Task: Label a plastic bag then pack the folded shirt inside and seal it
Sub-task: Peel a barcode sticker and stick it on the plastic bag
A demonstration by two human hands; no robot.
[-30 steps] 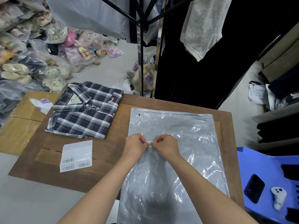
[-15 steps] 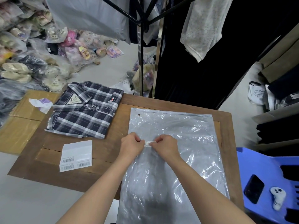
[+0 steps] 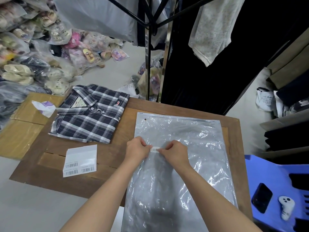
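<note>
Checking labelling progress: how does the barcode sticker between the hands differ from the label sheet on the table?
The barcode sticker is one narrow strip, pinched at both ends over the plastic bag; the label sheet is wider, untouched, flat on the wooden table, carrying several barcodes. Both are white.

I have just one view to work from, the wide-angle camera on the person's head. It looks forward and steeply down onto a wooden table (image 3: 232, 124), close enough that both forearms enter from the bottom edge. The table's far edge runs across mid-frame; its near left corner shows, while the near right corner falls outside the picture. Above the far edge I see floor and a clothes rack (image 3: 147, 47). Lines bow near the borders.
</note>
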